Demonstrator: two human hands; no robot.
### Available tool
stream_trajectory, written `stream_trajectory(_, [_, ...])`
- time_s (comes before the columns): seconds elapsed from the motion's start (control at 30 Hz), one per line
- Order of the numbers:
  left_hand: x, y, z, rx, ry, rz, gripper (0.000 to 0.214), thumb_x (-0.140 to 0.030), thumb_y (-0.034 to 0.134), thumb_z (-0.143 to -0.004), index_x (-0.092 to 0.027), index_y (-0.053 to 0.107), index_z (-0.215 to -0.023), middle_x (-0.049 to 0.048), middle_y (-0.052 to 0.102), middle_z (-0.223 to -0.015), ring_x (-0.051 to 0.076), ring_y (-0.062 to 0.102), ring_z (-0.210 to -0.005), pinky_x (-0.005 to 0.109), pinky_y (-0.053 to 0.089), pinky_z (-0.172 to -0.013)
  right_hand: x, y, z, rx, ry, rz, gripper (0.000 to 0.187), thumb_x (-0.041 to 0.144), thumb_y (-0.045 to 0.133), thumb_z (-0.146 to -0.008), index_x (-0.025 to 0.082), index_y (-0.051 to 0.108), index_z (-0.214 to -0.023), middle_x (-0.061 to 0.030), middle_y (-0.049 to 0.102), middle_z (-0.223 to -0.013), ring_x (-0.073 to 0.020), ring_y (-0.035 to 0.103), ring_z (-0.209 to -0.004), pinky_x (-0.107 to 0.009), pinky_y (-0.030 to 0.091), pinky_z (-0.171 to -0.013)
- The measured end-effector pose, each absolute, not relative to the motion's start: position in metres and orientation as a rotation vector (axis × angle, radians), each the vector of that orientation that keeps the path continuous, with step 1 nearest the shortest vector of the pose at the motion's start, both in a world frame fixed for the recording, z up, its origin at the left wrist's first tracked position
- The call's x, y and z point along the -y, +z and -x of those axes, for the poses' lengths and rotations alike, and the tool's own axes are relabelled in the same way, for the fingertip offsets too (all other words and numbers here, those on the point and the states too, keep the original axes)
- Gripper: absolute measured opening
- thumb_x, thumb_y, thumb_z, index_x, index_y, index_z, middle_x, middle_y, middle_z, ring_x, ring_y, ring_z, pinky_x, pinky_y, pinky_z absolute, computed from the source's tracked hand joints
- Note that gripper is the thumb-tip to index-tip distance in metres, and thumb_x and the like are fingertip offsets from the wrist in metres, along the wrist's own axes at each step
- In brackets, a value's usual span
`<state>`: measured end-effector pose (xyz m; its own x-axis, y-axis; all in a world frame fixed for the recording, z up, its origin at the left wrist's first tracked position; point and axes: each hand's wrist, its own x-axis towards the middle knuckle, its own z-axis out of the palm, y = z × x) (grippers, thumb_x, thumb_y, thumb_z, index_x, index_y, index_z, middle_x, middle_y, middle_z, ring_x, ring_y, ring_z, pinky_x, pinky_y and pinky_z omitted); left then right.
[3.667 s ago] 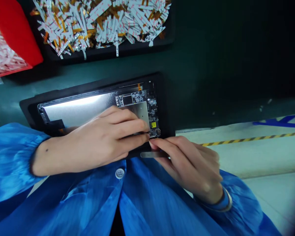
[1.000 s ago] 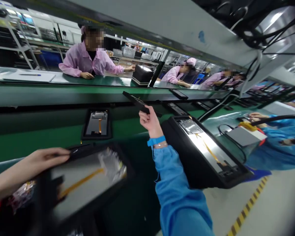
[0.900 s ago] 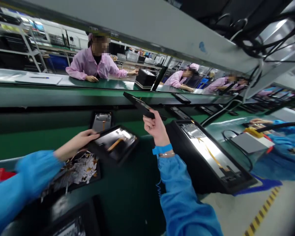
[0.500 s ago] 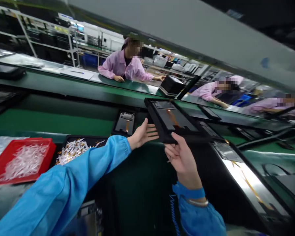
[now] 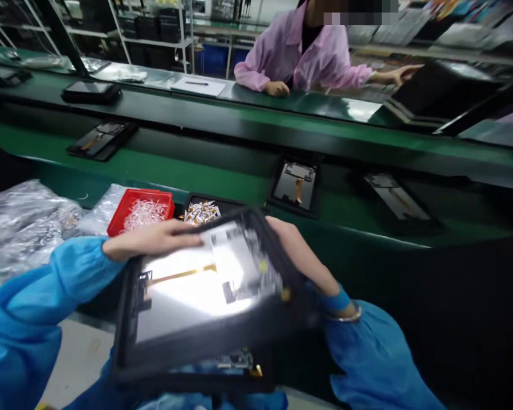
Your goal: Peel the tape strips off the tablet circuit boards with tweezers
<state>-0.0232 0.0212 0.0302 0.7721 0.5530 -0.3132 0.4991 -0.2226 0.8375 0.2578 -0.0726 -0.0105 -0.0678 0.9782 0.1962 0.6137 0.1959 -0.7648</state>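
Both my hands hold a black-framed tablet panel (image 5: 196, 296) up close in front of me, tilted, its silver surface glaring under the light. An orange flex cable runs across that surface. My left hand (image 5: 151, 241) lies along the panel's upper left edge, fingers stretched over the frame. My right hand (image 5: 297, 250) grips the upper right edge, partly hidden behind the frame. A blue wristband (image 5: 337, 300) circles my right wrist. Glare hides most of the panel's detail.
Beyond the panel are a red tray of white strips (image 5: 139, 212), a black tray of foil strips (image 5: 200, 212), and clear plastic bags (image 5: 25, 225). Other black-framed panels (image 5: 293, 185) lie on the green conveyor. A person in a pink coat (image 5: 303, 57) works across the belt.
The panel has come from my right hand alone, out over the belt, to close in front of me. My left hand now holds it too. The view has swung left and down.
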Motion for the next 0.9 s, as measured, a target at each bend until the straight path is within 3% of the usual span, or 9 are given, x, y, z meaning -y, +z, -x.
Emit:
stream_trajectory(0.13, [0.012,-0.002,0.031,-0.568,-0.05,-2.168,0.046,-0.062,0.062,-0.086,-0.017,0.071,-0.09,0.0,0.063,-0.066,0.012,0.055,-0.056,0.019,0.039,-0.052,0.049,-0.02,-0.234,2.048,0.774,1.485,0.004,0.015,0.065,-0.082,0.018,0.068,-0.083,-0.0043,0.062,-0.088,-0.0153,0.058,-0.077,-0.028,0.043,-0.073])
stream_trajectory(0.23, [0.024,-0.011,0.026,-0.471,0.049,-2.371,0.049,-0.059,0.045,-0.096,-0.017,0.07,-0.103,0.0062,0.064,-0.083,0.016,0.058,-0.071,0.024,0.044,-0.065,0.046,-0.024,-0.223,2.215,0.872,1.447,0.016,0.009,0.066,-0.08,0.02,0.07,-0.091,-0.0044,0.06,-0.097,-0.0145,0.056,-0.08,-0.027,0.041,-0.073])
stream_trajectory(0.37, [0.021,-0.007,0.02,-0.345,0.181,-2.524,0.042,-0.044,0.035,-0.103,-0.019,0.067,-0.109,0.0078,0.061,-0.098,0.017,0.058,-0.084,0.027,0.047,-0.077,0.048,-0.028,-0.223,2.273,0.934,1.435,0.007,0.012,0.064,-0.084,0.019,0.066,-0.083,-0.004,0.057,-0.094,-0.0147,0.052,-0.078,-0.027,0.037,-0.07])
stream_trajectory(0.53, [0.007,-0.009,0.013,-0.413,0.32,-2.573,0.034,-0.033,0.038,-0.103,-0.015,0.067,-0.097,0.0048,0.056,-0.089,0.014,0.052,-0.074,0.026,0.043,-0.07,0.054,-0.027,-0.224,2.07,0.985,1.411,0.008,0.014,0.062,-0.084,0.018,0.058,-0.078,-0.0019,0.054,-0.085,-0.0121,0.047,-0.07,-0.025,0.034,-0.063])
stream_trajectory(0.63, [0.003,-0.01,0.008,-0.513,0.417,-2.527,0.03,-0.029,0.041,-0.102,-0.014,0.066,-0.095,0.0043,0.055,-0.086,0.014,0.05,-0.072,0.025,0.04,-0.066,0.064,-0.023,-0.218,1.797,1.039,1.372,0.01,0.027,0.055,-0.092,0.02,0.051,-0.086,0.0011,0.051,-0.079,-0.0085,0.045,-0.058,-0.024,0.035,-0.054])
stream_trajectory(0.77, [0.005,-0.006,-0.004,-0.517,0.506,-2.376,0.022,-0.031,0.05,-0.099,-0.015,0.065,-0.099,0.004,0.06,-0.091,0.014,0.056,-0.08,0.025,0.044,-0.073,0.077,-0.018,-0.207,1.447,1.16,1.288,0.019,0.039,0.039,-0.1,0.022,0.041,-0.09,0.0054,0.05,-0.076,-0.0015,0.029,-0.035,-0.022,0.022,-0.037])
stream_trajectory(0.9, [0.009,0.001,-0.016,-0.497,0.57,-2.181,0.018,-0.033,0.057,-0.096,-0.017,0.064,-0.092,0.0,0.063,-0.085,0.012,0.057,-0.08,0.022,0.045,-0.075,0.082,-0.014,-0.197,1.258,1.206,1.209,0.021,0.04,0.047,-0.097,0.021,0.044,-0.088,0.0065,0.051,-0.076,0.0012,0.03,-0.033,-0.02,0.02,-0.035])
